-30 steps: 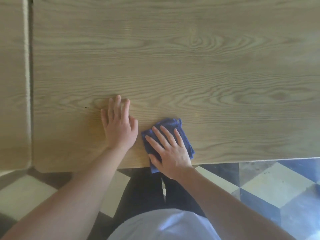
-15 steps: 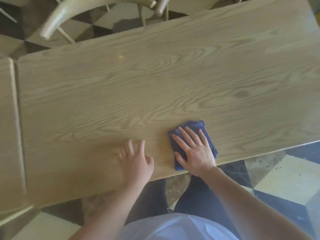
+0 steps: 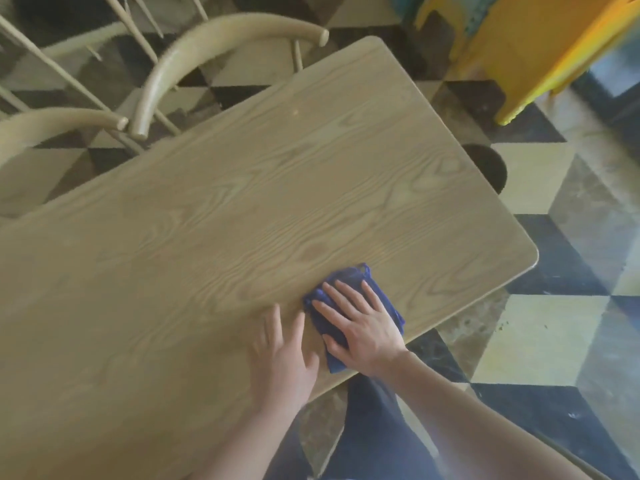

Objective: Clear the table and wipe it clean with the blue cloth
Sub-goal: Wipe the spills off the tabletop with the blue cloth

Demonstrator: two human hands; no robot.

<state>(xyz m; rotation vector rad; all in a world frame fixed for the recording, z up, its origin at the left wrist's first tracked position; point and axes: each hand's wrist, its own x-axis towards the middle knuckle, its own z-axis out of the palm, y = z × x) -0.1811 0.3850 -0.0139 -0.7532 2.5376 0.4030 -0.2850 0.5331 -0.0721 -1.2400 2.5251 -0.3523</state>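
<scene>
Here right hand [image 3: 363, 329] presses blue cloth [image 3: 353, 303] flat (fingers spread); left hand [image 3: 282, 362] open.

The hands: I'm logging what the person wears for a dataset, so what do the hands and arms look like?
Both the left hand and right hand are bare: no gloves, rings or watch visible. The forearms show no sleeves. A white top and dark trousers appear below.
</scene>
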